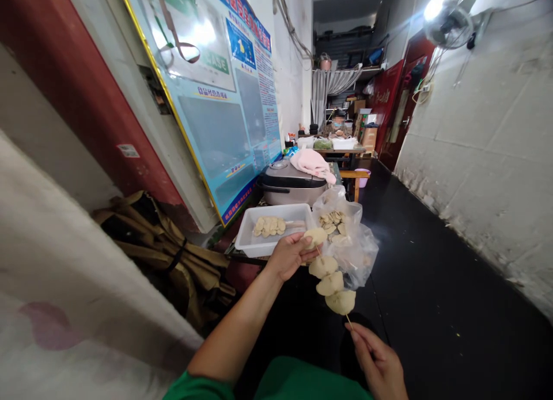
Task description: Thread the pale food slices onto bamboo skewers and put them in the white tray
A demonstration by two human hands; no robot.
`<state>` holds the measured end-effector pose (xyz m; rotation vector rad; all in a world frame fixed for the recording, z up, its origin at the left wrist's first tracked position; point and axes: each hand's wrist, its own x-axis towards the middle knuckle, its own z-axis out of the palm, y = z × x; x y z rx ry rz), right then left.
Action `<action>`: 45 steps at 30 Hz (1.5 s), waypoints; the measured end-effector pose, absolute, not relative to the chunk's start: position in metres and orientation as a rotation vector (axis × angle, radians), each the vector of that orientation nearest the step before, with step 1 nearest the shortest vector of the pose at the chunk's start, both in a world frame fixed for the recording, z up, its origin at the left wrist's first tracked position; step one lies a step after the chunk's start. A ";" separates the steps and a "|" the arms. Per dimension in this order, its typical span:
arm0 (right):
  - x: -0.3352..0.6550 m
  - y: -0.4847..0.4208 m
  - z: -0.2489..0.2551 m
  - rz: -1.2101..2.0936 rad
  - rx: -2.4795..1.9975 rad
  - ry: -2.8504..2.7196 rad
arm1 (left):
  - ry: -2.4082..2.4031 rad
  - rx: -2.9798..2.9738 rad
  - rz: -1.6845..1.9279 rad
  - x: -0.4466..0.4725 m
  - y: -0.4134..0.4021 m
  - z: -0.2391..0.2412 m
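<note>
My left hand pinches a pale round slice at the upper end of a thin wooden skewer. My right hand grips the skewer's lower end between thumb and fingers. Several pale slices are threaded along the stick between my hands; what food they are I cannot tell. Beyond my left hand, a white plastic tray holds a cluster of loaded skewers. Beside it, a clear plastic bag stands open with loose slices inside.
Behind the tray sits a large lidded cooker with a pink cloth on top. A blue notice board leans at the left, near a folded brown canvas bundle. Farther back, a table bears containers; a person sits behind it.
</note>
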<state>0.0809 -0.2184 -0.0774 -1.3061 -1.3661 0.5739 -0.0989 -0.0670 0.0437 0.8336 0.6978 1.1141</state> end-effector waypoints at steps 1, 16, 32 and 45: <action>0.081 -0.219 -0.078 0.569 -1.305 -1.372 | 0.696 0.843 1.112 -0.099 -0.067 0.044; 0.087 -0.222 -0.073 0.509 -1.232 -1.403 | 0.631 0.830 1.097 -0.095 -0.072 0.046; 0.094 -0.217 -0.073 0.527 -1.296 -1.390 | 0.713 0.934 1.102 -0.093 -0.071 0.046; 0.094 -0.220 -0.067 0.489 -1.265 -1.426 | 0.714 0.981 1.113 -0.087 -0.072 0.043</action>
